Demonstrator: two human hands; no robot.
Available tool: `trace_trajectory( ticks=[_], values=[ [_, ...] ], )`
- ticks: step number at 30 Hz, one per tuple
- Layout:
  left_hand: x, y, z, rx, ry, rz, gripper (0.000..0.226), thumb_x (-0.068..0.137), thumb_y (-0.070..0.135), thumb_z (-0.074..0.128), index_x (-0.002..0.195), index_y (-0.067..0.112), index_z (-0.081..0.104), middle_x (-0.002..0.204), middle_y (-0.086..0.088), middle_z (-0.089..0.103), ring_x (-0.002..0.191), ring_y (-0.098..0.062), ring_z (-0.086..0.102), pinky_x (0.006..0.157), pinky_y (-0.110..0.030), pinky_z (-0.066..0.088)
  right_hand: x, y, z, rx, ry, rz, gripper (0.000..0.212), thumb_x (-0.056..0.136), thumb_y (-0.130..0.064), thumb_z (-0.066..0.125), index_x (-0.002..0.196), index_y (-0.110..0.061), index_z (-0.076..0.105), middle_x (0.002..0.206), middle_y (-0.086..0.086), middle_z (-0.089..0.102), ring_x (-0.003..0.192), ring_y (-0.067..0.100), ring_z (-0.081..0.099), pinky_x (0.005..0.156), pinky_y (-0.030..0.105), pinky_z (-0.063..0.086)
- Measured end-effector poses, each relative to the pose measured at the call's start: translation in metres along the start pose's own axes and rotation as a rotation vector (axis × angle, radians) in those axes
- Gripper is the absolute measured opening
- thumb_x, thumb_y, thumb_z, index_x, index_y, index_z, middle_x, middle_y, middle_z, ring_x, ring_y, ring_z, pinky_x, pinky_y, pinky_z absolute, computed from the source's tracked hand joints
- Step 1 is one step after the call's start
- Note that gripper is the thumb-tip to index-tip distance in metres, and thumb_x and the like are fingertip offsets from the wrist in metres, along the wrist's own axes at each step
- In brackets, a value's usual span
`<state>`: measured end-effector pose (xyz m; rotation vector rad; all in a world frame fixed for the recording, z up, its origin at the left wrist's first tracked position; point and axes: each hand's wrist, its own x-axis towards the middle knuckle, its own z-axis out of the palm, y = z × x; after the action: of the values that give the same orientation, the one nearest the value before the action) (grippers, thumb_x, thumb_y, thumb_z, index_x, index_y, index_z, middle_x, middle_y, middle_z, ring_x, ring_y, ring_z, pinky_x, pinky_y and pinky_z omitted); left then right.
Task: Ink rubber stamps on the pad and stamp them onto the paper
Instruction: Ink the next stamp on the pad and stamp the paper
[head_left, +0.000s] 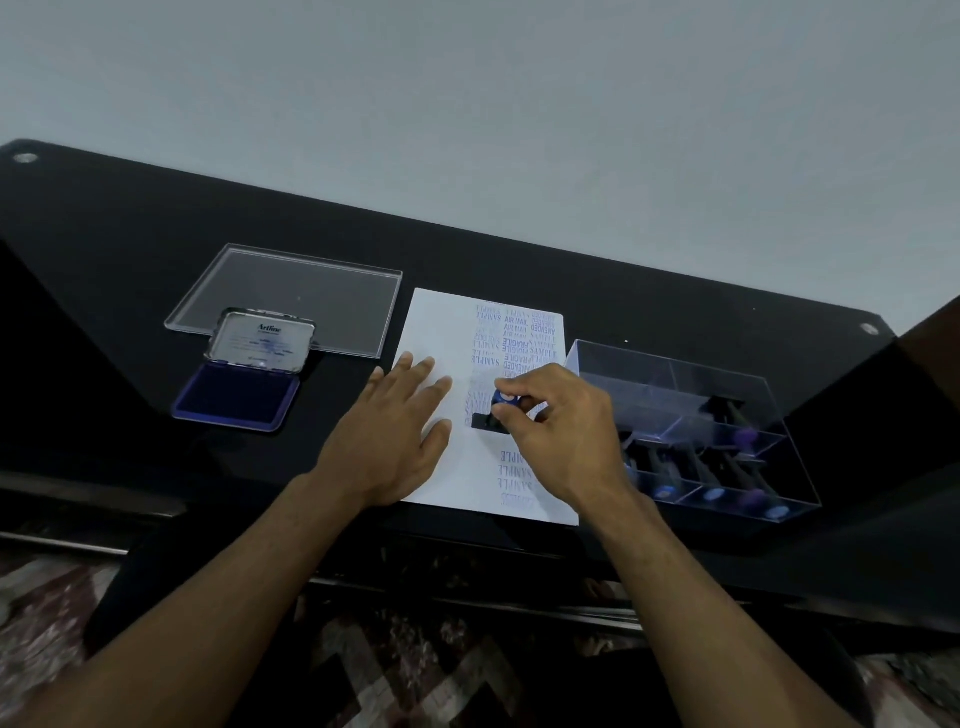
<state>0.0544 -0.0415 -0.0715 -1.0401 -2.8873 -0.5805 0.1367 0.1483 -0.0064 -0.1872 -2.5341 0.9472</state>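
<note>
While the stamp is down on the sheet, these are the points that matter.

Stamp: a rubber stamp (493, 413) with a black base and a blue knob stands on the paper (441, 322), in the middle of the sheet's right half, between the printed rows above and those below.
Right hand: the right hand (556, 431) pinches the knob, thumb and fingertips curled round it from the right.
Left hand: the left hand (400, 421) lies flat on the sheet's left part, fingers straight and spread, holding the sheet to the table (130, 244).
Paper: blue prints reading SAMPLE, AIR MAIL, FRAGILE and AMENDED already crowd the right columns; the left strip is bare.
Step in hand: judged from this, an impression is being pressed.
How to do it well: push straight down with even weight, no rocking or sliding, then lift vertically so the print does not smear; keep the flat hand where it is so the sheet cannot rise with the stamp.
Risk: the neighbouring prints sit close, so a tilted base may overlap them.
Ink pad: the ink pad (236, 395) lies open well to the left, its lid propped up behind it.
Stamp box: a clear box (675, 374) just right of the sheet holds more stamps.
Clear lid: a clear lid (311, 291) lies flat behind the pad.
</note>
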Motion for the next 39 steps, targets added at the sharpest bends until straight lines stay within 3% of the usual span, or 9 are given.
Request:
trace_trajectory(
  ticks=[9,18,28,39],
  values=[
    [0.0003,-0.0024,0.0050,0.048,0.001,0.011,0.068,0.098,0.055,0.019,0.157,0.024,0.032,0.168,-0.005,0.017,0.156,-0.022,0.004,0.123,-0.037,-0.001,-0.0018,0.0013,0.0045,-0.009,-0.047,-0.028,0.020,0.081,-0.019,0.079,0.101,-0.019,0.078,0.093,-0.009,0.070,0.078,0.003,0.064,0.072,0.015,0.051],
    [0.0008,-0.0027,0.0056,0.052,-0.009,0.004,0.070,0.097,0.057,0.014,0.157,0.025,0.030,0.168,-0.004,0.016,0.156,-0.020,0.002,0.121,-0.035,-0.005,-0.0014,-0.0002,0.0086,-0.038,-0.071,-0.028,0.022,0.083,-0.022,0.078,0.105,-0.017,0.077,0.097,-0.006,0.071,0.080,0.006,0.065,0.082,0.030,0.057],
    [0.0004,-0.0016,0.0038,0.046,-0.020,-0.005,0.073,0.095,0.059,0.010,0.158,0.027,0.028,0.168,-0.003,0.014,0.156,-0.020,0.000,0.123,-0.037,-0.003,-0.0007,-0.0004,0.0096,-0.062,-0.083,-0.039,0.022,0.083,-0.022,0.078,0.104,-0.017,0.077,0.097,-0.005,0.071,0.078,0.005,0.065,0.080,0.023,0.055],
    [0.0015,-0.0019,0.0037,0.049,-0.022,-0.005,0.075,0.094,0.061,0.009,0.158,0.027,0.028,0.168,-0.002,0.014,0.156,-0.019,0.000,0.122,-0.035,-0.005,0.0022,-0.0019,0.0089,-0.116,-0.117,-0.042,0.022,0.085,-0.024,0.077,0.105,-0.016,0.077,0.097,-0.003,0.071,0.080,0.010,0.065,0.079,0.025,0.055]
  ],
)
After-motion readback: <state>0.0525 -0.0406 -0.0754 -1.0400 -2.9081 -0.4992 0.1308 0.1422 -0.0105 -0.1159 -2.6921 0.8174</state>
